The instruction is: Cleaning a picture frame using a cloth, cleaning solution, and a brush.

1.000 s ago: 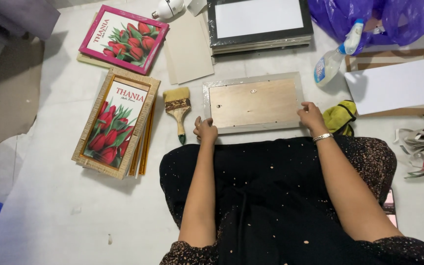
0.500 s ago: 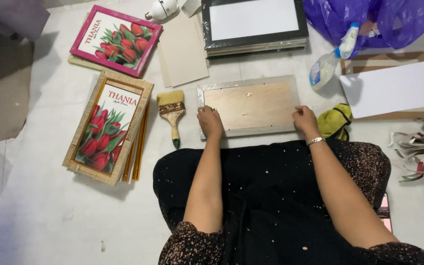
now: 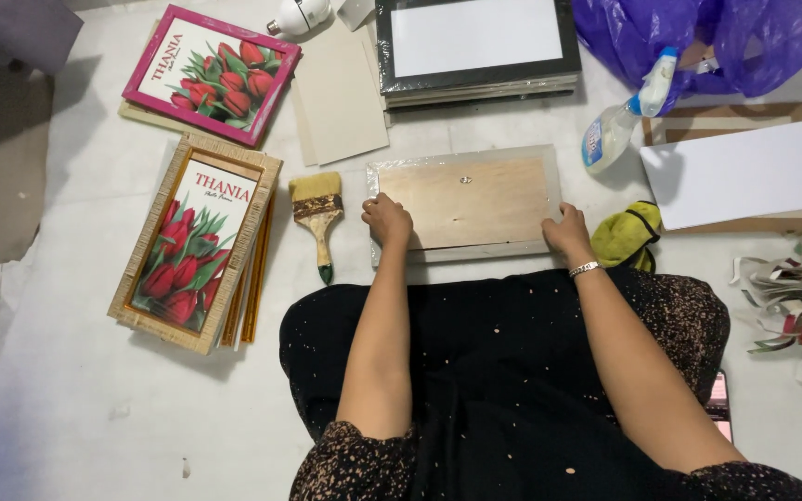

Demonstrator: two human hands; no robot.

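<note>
Change: vs. half a sec ago, both hands sit at about the same spots on the frame's lower corners; the view itself has shifted a little. A sec ago the hands were a bit lower on the near edge. So they've crept slightly onto the frame back & stayed there; frame itself hasn't shifted relative to the brush or cloth.
Meaning: judging by that, the person is steadying/pressing the frame flat, not lifting it.
Frame: pale rectangular picture frame lying face down, plywood backing up (image 3: pixel 464 201), on the white floor (image 3: pixel 76 427), just in front of the person's lap.
L hand: left hand (image 3: pixel 388 220) on the near-left corner, fingers (image 3: pixel 380 201) curled & close together, tips pressing down on the backing/edge. Not wrapped round it, no real grip seen.
R hand: right hand (image 3: pixel 568 232) w/ silver bracelet, on near-right corner, fingers (image 3: pixel 552 221) bent over the edge, touching the rim; whether they hook under it, can't tell.
Near L hand: wood-handled flat paintbrush w/ pale bristles (image 3: pixel 316 213), just beside frame, not touched.
Near R hand: crumpled yellow-green cloth (image 3: pixel 626 236), just beside wrist.
Beyond: clear spray bottle w/ blue-white nozzle (image 3: pixel 622 119); gold-framed red tulip print (image 3: pixel 195 241) well to the left.
</note>
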